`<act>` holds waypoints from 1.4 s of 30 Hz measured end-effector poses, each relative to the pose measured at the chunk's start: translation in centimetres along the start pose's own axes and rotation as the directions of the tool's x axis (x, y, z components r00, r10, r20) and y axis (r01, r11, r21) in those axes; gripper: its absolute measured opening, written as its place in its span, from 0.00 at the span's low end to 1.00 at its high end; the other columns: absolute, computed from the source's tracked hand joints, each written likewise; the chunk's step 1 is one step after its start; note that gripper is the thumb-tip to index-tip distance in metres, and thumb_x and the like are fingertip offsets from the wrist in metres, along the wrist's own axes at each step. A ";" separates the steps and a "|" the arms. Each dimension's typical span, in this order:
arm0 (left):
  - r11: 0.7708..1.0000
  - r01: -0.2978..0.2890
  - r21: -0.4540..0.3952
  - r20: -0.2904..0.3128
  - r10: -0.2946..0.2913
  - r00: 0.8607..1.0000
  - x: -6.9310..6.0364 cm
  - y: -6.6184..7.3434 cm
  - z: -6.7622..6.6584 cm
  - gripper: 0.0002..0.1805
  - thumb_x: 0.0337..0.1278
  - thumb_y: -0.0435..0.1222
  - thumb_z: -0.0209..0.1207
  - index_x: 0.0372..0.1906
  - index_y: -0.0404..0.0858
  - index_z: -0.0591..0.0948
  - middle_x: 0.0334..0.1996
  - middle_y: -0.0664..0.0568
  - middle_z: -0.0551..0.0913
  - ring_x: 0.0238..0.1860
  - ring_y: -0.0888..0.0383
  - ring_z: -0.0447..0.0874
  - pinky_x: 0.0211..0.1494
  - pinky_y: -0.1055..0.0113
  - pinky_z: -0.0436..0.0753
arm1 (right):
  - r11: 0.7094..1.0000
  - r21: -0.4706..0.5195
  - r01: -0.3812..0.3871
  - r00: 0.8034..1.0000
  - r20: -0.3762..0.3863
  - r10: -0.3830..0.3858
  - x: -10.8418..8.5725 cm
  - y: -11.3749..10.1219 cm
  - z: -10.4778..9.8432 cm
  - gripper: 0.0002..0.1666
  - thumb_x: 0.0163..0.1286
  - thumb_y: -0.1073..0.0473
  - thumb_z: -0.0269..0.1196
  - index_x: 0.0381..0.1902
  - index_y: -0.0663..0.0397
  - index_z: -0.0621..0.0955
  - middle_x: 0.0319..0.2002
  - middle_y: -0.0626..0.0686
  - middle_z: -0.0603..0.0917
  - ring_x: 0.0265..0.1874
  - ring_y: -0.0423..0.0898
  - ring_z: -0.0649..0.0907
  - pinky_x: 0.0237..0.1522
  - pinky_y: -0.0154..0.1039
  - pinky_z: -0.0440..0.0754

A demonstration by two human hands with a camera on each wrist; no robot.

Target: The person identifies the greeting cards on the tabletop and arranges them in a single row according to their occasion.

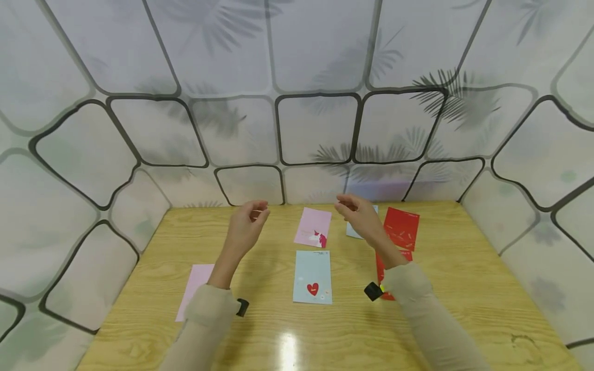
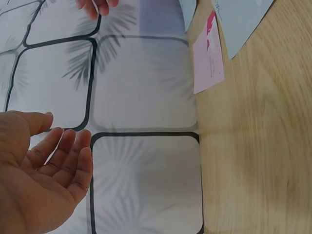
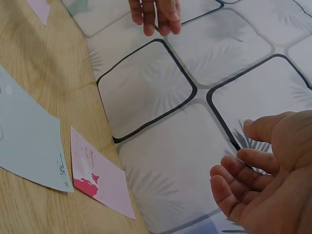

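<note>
Pink unicorn card (image 1: 312, 226) lies on the wood-grain table (image 1: 343, 330), just right of centre in my head view, in the gap between the 2 hands. The left hand (image 1: 248, 221), left of centre, and the right hand (image 1: 364, 219), right of centre, are both empty, fingers relaxed and loosely bent; I see each in the air, apart from the cards. Directly below the unicorn card in the frame I have a light blue card (image 1: 312, 273) with a red heart. Part of a pale blue card (image 1: 353, 231) shows behind the right hand. Farther right I see 2 red ones: the upper red card (image 1: 401, 226) and the lower red card (image 1: 380, 268), partly covered by the right forearm (image 1: 391, 257). At lower left, the left sleeve (image 1: 209, 309) partly hides a plain pink card (image 1: 196, 283). A patterned wall (image 1: 320, 129) fills the upper frame
</note>
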State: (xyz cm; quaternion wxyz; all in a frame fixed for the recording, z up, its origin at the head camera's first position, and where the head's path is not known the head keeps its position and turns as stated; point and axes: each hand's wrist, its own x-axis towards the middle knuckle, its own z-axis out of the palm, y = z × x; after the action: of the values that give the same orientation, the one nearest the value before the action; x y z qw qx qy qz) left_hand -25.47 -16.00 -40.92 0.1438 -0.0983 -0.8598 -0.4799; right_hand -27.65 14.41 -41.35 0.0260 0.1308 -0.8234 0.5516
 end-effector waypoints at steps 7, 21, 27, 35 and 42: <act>1.000 0.029 -0.008 0.028 -0.029 0.999 0.7 -0.3 1.6 0.15 0.73 0.33 0.61 0.57 0.29 0.82 0.50 0.39 0.86 0.47 0.46 0.86 0.52 0.52 0.84 | 0.999 -0.023 -0.028 1.000 -0.004 0.028 0.1 1.5 -0.6 0.27 0.80 0.54 0.60 0.68 0.66 0.76 0.55 0.63 0.83 0.50 0.56 0.82 0.50 0.47 0.84; 0.994 0.105 0.036 0.077 -0.107 0.991 2.1 -2.7 3.0 0.17 0.74 0.35 0.60 0.61 0.31 0.81 0.52 0.40 0.85 0.52 0.43 0.85 0.53 0.52 0.85 | 0.985 -0.158 -0.062 0.997 0.026 0.067 1.8 5.8 0.2 0.29 0.78 0.57 0.62 0.70 0.69 0.73 0.56 0.65 0.82 0.56 0.61 0.81 0.58 0.56 0.79; 0.991 0.128 0.031 0.085 -0.130 0.988 2.8 -4.0 4.2 0.18 0.74 0.36 0.61 0.61 0.30 0.80 0.51 0.40 0.85 0.52 0.44 0.85 0.51 0.53 0.85 | 0.980 -0.189 -0.053 0.998 0.019 0.058 3.1 7.4 1.1 0.26 0.76 0.61 0.63 0.65 0.73 0.76 0.52 0.66 0.84 0.52 0.62 0.83 0.55 0.56 0.81; 0.985 0.169 0.035 0.101 -0.172 0.980 3.7 -5.3 6.4 0.19 0.73 0.35 0.62 0.62 0.29 0.80 0.50 0.40 0.85 0.53 0.44 0.85 0.52 0.54 0.85 | 0.977 -0.207 -0.051 0.998 0.027 0.058 4.3 8.4 2.2 0.27 0.75 0.61 0.64 0.64 0.76 0.76 0.52 0.69 0.84 0.52 0.64 0.82 0.54 0.57 0.82; 0.980 0.186 0.070 0.137 -0.194 0.971 4.2 -5.4 8.0 0.20 0.73 0.35 0.62 0.63 0.28 0.79 0.50 0.40 0.85 0.53 0.43 0.84 0.53 0.54 0.85 | 0.965 -0.249 -0.079 0.994 0.053 0.095 5.2 8.6 2.7 0.28 0.75 0.62 0.64 0.65 0.75 0.75 0.57 0.70 0.82 0.56 0.65 0.81 0.56 0.57 0.82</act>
State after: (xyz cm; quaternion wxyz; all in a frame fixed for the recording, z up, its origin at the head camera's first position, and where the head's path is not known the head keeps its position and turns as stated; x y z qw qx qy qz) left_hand -32.31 -11.90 -47.79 0.0378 -0.0455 -0.8865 -0.4589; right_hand -34.48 14.05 -49.18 -0.0087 0.1082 -0.8909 0.4410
